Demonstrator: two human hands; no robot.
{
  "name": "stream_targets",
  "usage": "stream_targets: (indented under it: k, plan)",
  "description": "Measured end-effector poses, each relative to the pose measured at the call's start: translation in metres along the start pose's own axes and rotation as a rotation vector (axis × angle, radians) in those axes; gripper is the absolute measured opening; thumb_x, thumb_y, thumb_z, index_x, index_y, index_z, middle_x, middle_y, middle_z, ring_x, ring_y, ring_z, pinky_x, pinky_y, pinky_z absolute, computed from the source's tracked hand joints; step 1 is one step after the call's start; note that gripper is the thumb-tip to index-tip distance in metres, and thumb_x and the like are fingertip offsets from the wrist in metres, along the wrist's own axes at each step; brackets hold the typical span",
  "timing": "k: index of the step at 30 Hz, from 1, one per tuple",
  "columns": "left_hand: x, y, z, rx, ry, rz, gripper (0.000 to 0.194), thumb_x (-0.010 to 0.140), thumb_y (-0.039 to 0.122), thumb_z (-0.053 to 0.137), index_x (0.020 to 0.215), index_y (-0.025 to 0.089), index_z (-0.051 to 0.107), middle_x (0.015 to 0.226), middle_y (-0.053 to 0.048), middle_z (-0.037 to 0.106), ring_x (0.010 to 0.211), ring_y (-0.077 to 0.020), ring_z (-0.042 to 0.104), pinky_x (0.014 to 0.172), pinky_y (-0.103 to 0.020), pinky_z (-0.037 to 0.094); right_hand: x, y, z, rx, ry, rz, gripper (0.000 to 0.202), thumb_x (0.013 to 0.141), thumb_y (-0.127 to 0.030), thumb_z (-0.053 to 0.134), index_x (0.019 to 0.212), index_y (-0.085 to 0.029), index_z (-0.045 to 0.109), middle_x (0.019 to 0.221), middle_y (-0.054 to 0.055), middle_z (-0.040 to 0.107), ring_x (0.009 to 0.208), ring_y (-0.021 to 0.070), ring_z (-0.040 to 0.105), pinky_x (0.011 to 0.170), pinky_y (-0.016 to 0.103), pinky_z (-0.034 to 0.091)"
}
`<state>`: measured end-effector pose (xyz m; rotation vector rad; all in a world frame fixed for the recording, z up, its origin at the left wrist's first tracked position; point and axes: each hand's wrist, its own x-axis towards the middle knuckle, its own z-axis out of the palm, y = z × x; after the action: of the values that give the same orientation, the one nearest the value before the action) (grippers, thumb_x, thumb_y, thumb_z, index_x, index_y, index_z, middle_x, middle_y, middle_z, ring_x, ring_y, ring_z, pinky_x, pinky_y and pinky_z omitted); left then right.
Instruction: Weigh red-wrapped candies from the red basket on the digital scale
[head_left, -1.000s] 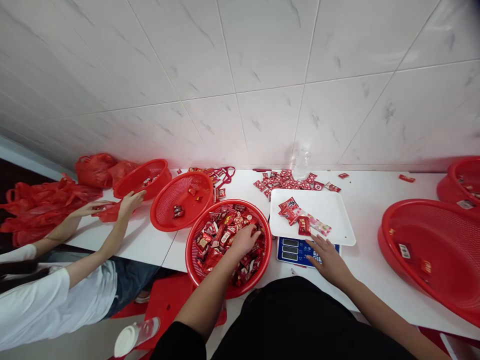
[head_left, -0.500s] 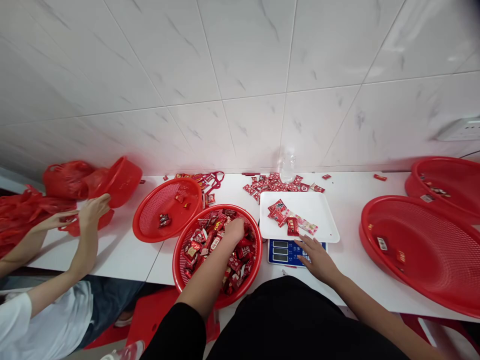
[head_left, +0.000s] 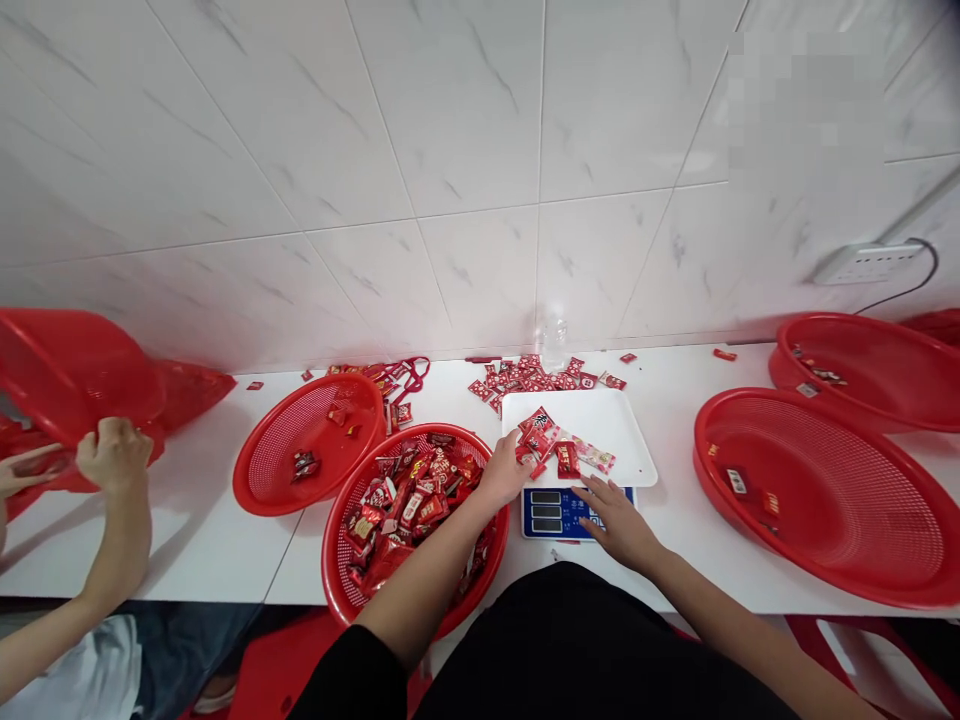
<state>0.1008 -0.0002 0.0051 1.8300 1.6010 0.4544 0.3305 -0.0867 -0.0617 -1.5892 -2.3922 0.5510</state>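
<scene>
My left hand (head_left: 505, 472) is over the left edge of the white weighing tray (head_left: 626, 425), its fingers closed around a red wrapped candy, partly hidden by the hand. Red and pink packets (head_left: 538, 425) lie beside its fingertips, and a red wrapped candy (head_left: 568, 459) sits near the tray's front edge. My right hand (head_left: 619, 522) rests with fingers spread on the right of the scale's blue panel (head_left: 546, 512), holding nothing. Under my left forearm stands a red mesh basket (head_left: 334, 560) heaped with assorted wrapped candies (head_left: 411, 505).
Left of it is another red basket (head_left: 259, 470) with few candies. A co-worker's hand (head_left: 116, 455) tips a red basin (head_left: 82, 360) over red bags. Small red packets (head_left: 517, 375) and a clear bottle (head_left: 554, 345) lie by the wall. Large red baskets (head_left: 840, 480) stand right.
My left hand has moved right, out of the candy basket to the tray. My right hand stays by the scale panel. The co-worker has raised and tipped the basin leftward. The view has shifted slightly.
</scene>
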Motion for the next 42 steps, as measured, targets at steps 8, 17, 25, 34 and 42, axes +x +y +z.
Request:
stream_targets:
  k: [8, 17, 25, 34, 42]
  plan:
    - [0.023, 0.004, 0.02, 0.185, -0.175, 0.025, 0.088, 0.069, 0.03, 0.066, 0.143, 0.022, 0.02, 0.143, -0.015, 0.028, 0.125, -0.0302, 0.04, 0.097, -0.036, 0.037, 0.025, 0.014, -0.024, -0.026, 0.143, 0.111, 0.046, 0.087, -0.035, 0.041, 0.132, -0.024, 0.044, 0.145, 0.007, 0.034, 0.135, 0.0268, 0.024, 0.104, 0.046, 0.034]
    - [0.033, 0.016, 0.041, 0.171, -0.217, 0.15, 0.078, 0.073, 0.034, 0.061, 0.141, 0.016, 0.027, 0.14, -0.016, 0.033, 0.125, -0.0288, 0.039, 0.099, -0.034, 0.035, 0.05, 0.028, -0.03, -0.097, 0.019, 0.282, 0.046, 0.086, -0.026, 0.039, 0.131, -0.024, 0.046, 0.129, 0.012, 0.048, 0.111, 0.0275, 0.049, 0.087, 0.04, 0.044]
    - [0.049, 0.009, 0.03, 0.224, -0.037, 0.084, 0.064, 0.08, 0.037, 0.054, 0.138, 0.021, 0.031, 0.147, -0.012, 0.023, 0.131, -0.0297, 0.028, 0.102, -0.04, 0.03, 0.051, 0.029, -0.028, -0.047, 0.016, 0.267, 0.046, 0.086, -0.028, 0.038, 0.132, -0.027, 0.045, 0.13, 0.009, 0.048, 0.114, 0.0258, 0.047, 0.085, 0.038, 0.044]
    - [0.066, 0.013, 0.03, 0.194, -0.209, 0.266, 0.052, 0.077, 0.041, 0.057, 0.125, 0.023, 0.05, 0.14, -0.007, 0.04, 0.133, -0.0277, 0.027, 0.109, -0.042, 0.02, 0.045, 0.03, -0.029, -0.033, 0.016, 0.21, 0.046, 0.087, -0.031, 0.038, 0.132, -0.024, 0.046, 0.132, 0.008, 0.049, 0.117, 0.0257, 0.046, 0.091, 0.039, 0.042]
    - [0.063, 0.014, 0.038, 0.214, -0.11, 0.285, 0.036, 0.07, 0.043, 0.066, 0.095, 0.018, 0.059, 0.113, -0.008, 0.057, 0.116, -0.0262, 0.045, 0.105, -0.04, 0.025, 0.044, 0.034, -0.023, -0.028, 0.053, 0.207, 0.046, 0.087, -0.031, 0.039, 0.132, -0.026, 0.045, 0.132, 0.007, 0.05, 0.119, 0.0245, 0.045, 0.092, 0.04, 0.042]
